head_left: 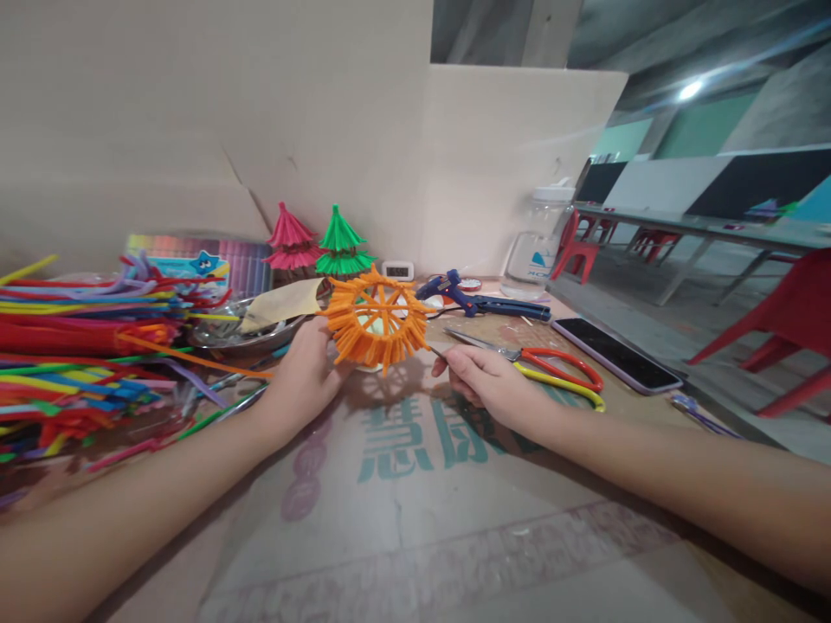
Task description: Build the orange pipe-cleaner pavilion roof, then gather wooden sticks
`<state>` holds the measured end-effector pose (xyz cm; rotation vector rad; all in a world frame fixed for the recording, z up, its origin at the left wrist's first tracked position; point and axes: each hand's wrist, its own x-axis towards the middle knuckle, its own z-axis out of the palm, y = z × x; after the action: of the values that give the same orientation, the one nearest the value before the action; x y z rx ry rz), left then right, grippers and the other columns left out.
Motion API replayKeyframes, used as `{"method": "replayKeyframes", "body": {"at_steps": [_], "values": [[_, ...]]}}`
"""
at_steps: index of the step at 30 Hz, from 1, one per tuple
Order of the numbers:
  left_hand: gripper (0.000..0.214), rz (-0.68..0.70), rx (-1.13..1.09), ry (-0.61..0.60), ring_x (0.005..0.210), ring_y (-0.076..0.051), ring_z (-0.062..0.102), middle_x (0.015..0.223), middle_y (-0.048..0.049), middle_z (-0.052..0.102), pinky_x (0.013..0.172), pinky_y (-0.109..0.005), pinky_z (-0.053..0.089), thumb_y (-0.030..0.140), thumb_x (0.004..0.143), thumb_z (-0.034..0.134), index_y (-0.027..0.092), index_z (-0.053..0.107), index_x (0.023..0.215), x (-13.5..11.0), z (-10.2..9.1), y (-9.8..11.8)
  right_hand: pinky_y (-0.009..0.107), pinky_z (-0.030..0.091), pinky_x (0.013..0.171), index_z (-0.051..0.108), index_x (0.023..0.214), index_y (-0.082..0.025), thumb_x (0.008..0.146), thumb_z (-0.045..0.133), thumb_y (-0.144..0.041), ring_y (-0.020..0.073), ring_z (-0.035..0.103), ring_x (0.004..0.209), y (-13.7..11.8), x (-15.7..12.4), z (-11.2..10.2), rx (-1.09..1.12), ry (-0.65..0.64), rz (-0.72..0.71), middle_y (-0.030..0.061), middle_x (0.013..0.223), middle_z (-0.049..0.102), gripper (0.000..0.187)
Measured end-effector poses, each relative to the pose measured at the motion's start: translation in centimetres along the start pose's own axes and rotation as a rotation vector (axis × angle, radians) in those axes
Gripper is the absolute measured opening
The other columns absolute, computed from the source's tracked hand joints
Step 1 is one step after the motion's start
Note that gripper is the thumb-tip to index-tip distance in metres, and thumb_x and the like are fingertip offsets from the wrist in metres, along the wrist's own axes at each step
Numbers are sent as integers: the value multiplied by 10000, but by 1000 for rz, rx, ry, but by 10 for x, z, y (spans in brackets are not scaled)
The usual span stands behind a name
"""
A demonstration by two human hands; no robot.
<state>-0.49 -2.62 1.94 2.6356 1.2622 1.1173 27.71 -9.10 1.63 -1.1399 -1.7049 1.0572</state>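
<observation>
The left hand (pixel 310 368) is pinching the orange wheel (pixel 384 309) at its left side, keeping it raised and tilted above the cardboard (pixel 454 519) on the tabletop. The right hand (pixel 480 376) is pinching a thin dark tool (pixel 437 353), which is pointing at the wheel's right edge; whether the two are touching, one cannot tell. Scissors (pixel 518 353) are lying just behind the right hand, and a phone (pixel 614 353) is resting beyond their handles. Pipe cleaners (pixel 84 346) are lying on the left. Behind the wheel, a pink tree (pixel 291 240) and a green tree (pixel 341 240) are standing near a clock (pixel 397 271).
</observation>
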Motion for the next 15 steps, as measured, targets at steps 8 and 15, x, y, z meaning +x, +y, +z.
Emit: {"method": "replayKeyframes", "body": {"at_steps": [8,15], "values": [[293,13,8,10,1254,-370,615,1312,-151,679,1097,-598,505,333,931,597,220,656,1194,0,0,0,260,252,491,672,940,-186,979,505,-683,116,340,519,1,2,0,-37,9,8,-75,584,367,526],[283,23,2,11,1256,-378,612,1283,-144,681,1074,-608,521,299,921,603,230,654,1190,-1,2,-5,264,220,484,662,925,-181,955,535,-672,107,315,504,4,4,0,19,5,11,-86,560,355,508]]}}
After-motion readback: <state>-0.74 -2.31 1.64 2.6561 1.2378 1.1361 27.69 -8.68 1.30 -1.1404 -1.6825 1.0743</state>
